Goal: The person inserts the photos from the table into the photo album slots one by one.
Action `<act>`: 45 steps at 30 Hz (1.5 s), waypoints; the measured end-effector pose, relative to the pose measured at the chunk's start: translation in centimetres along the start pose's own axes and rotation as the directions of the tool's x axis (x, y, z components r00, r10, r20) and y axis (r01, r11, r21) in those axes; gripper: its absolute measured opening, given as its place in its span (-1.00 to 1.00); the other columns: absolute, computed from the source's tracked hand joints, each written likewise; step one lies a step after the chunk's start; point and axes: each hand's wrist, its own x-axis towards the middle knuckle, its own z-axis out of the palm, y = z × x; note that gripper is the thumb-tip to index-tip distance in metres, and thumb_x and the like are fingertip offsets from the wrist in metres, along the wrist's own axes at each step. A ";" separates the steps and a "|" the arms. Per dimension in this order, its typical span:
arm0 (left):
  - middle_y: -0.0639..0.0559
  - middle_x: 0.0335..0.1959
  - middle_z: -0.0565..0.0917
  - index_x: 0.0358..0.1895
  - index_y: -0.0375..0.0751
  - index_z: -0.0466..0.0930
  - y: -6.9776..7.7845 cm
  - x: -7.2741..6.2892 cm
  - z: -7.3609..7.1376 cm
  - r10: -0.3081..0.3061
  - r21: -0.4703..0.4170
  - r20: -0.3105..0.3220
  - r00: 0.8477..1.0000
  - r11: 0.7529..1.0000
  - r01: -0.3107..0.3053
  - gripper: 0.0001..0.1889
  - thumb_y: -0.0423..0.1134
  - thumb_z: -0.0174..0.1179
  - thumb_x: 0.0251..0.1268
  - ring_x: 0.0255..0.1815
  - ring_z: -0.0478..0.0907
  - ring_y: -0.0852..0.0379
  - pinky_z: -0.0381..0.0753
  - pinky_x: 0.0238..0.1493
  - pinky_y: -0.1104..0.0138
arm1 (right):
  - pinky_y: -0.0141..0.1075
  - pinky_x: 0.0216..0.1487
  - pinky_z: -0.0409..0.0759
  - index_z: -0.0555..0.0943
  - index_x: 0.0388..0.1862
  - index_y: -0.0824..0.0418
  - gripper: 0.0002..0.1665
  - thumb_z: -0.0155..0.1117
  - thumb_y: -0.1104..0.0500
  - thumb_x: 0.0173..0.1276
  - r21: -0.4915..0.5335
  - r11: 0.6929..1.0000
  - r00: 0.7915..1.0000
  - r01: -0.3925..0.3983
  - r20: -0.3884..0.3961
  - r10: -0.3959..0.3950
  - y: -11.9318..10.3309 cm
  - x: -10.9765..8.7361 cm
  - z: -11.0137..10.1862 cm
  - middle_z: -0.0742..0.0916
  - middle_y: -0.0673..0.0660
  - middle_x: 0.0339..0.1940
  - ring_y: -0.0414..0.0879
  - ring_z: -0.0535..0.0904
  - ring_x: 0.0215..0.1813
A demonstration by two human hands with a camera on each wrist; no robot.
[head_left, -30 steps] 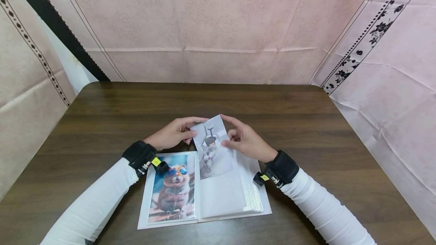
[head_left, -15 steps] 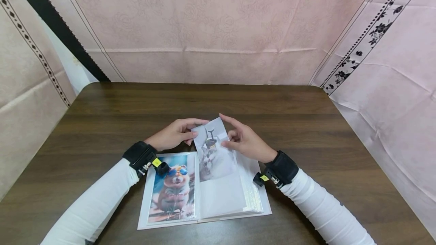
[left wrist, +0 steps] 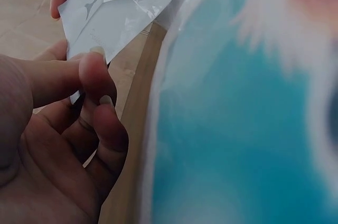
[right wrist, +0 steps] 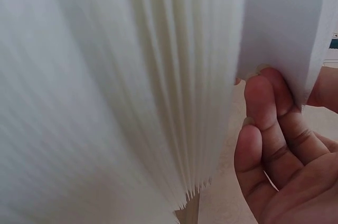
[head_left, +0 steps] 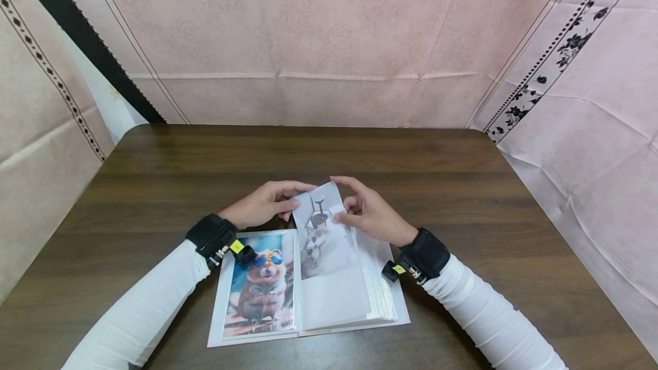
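Observation:
A photo album (head_left: pixel 334 298) lies spread on the table, a glossy print of a sunglasses-wearing furry animal (head_left: pixel 263 296) filling its left page. On the right page, a pale grey photo print (head_left: pixel 324 238) stands partly inside a clear sleeve, its top slanting out past the page. My left hand (head_left: pixel 267 201) pinches the print's upper left corner between thumb and fingers; the left wrist view shows this corner (left wrist: pixel 100 28) up close. With thumb and bent fingers, my right hand (head_left: pixel 372 213) holds the right edge, its index finger at the top right corner. Curled fingers (right wrist: pixel 261 102) show beside the page stack.
Several more sleeve pages (right wrist: pixel 174 76) fan out under the right page. The brown wooden table (head_left: pixel 329 150) extends behind and around the album. Pink patterned cloth (head_left: pixel 329 44) hangs beyond its far edge. Both wrists wear black bands with small cameras.
The grey photo print has slid a little down into the sleeve, its lower edge now nearer me. Both hands have moved slightly down with it. The album stays put.

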 end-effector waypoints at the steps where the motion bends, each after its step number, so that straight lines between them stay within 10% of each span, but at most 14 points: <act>1: -0.07 -0.07 0.64 0.44 0.00 0.44 0.0 0.0 0.0 0.001 0.002 -0.003 1.000 1.000 -0.001 -0.56 -0.32 0.05 0.57 -0.36 0.54 -0.02 0.55 -0.28 0.38 | -0.40 -0.33 0.37 0.16 0.57 0.23 -0.13 0.33 0.40 0.37 0.001 1.000 1.000 -0.003 0.000 0.003 0.0 0.0 0.0 0.61 0.08 -0.54 -0.22 0.40 -0.49; 17: -0.09 -0.23 0.61 0.41 -0.05 0.49 0.1 0.0 0.1 -0.001 -0.017 0.012 1.000 1.000 0.001 -0.60 -0.28 0.01 0.61 -0.38 0.52 -0.02 0.51 -0.29 0.35 | -0.40 -0.33 0.36 0.23 0.48 0.30 -0.22 0.35 0.38 0.36 -0.004 1.000 1.000 -0.023 -0.007 0.023 0.2 0.1 0.0 0.59 0.05 -0.54 -0.21 0.41 -0.49; 45: -0.10 0.07 0.67 0.36 -0.11 0.54 0.5 -0.1 0.4 -0.003 -0.012 0.029 1.000 1.000 0.003 -0.63 -0.28 0.03 0.60 -0.44 0.48 -0.05 0.47 -0.36 0.38 | -0.40 -0.29 0.40 0.30 0.35 0.30 -0.37 0.32 0.39 0.38 0.029 0.999 0.999 -0.036 0.001 0.036 0.2 0.0 0.1 0.66 0.14 -0.48 -0.18 0.47 -0.44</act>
